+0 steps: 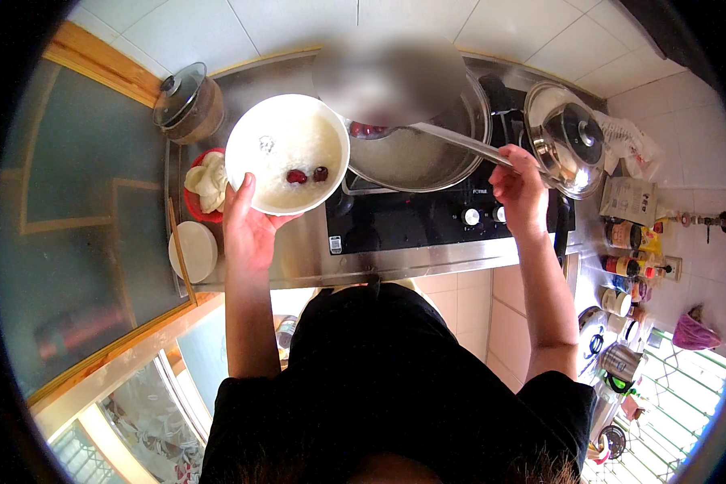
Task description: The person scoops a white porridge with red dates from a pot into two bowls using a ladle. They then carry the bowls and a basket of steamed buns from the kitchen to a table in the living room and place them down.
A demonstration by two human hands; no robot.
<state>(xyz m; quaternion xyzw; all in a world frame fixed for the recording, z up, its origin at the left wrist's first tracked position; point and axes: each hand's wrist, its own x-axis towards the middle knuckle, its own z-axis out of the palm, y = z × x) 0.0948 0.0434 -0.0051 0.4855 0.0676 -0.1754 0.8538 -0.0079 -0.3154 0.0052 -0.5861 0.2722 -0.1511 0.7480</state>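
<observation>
My left hand (248, 222) holds a white bowl (278, 137) of pale porridge with two dark red fruits, raised left of the steel pot (411, 169) on the black stove (403, 226). My right hand (518, 189) is closed round the long handle of a steel ladle (460, 142); its scoop, holding several red fruits, is at the bowl's right rim, over the pot. The pot holds pale liquid, and a blurred patch hides its upper part.
A lidded glass pot (187, 105), a red dish (202, 194) with pale food, a white plate (192, 254) and wooden chopsticks (182, 254) stand left. A steel lid (565, 137), a plastic bag (629, 145) and several jars and bottles (625, 266) line the right side.
</observation>
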